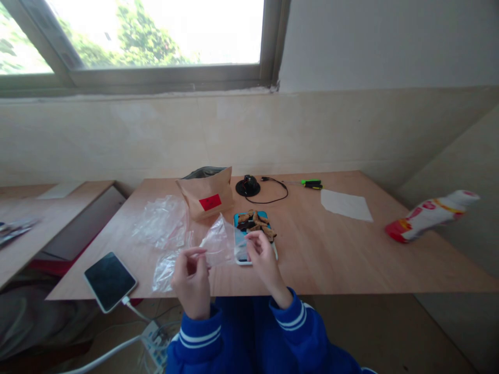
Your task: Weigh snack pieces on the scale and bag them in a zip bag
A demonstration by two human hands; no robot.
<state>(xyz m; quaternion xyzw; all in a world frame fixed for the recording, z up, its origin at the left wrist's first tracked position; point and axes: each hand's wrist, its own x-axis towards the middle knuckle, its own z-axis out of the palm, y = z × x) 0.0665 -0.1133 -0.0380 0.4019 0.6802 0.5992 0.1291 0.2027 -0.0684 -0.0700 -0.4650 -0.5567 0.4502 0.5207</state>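
We hold a small clear plastic bag (220,244) between both hands, just above the near edge of the tabletop (331,254). Left hand (192,283): thumb and forefinger pinched on one edge of the film, other fingers curled loosely. Right hand (263,257): fingertips pinched on the opposite edge. The two grips pull apart, so the film is stretched taut between them; this looks like a way to find or spread the bag's mouth, which we cannot make out through the transparent material.

Directly behind the bag, touching distance from the right hand, sits a blue tray (238,221) heaped with brown and dark small pieces (257,223); what they are we cannot tell. The bag is held low and close to it, which keeps both within easy reach.

Left of the hands, more crumpled clear plastic (161,223) lies flat on the tabletop. A brown paper bag (206,196) with a red label stands upright behind the tray. Further back: a black round device (248,186) with its cable, and a green-handled screwdriver (312,183). A sheet of white paper (346,204) lies to the right, well apart. A phone (110,280) rests at the near left corner, plugged in. A red-and-white packet (429,214) shows blurred at far right.
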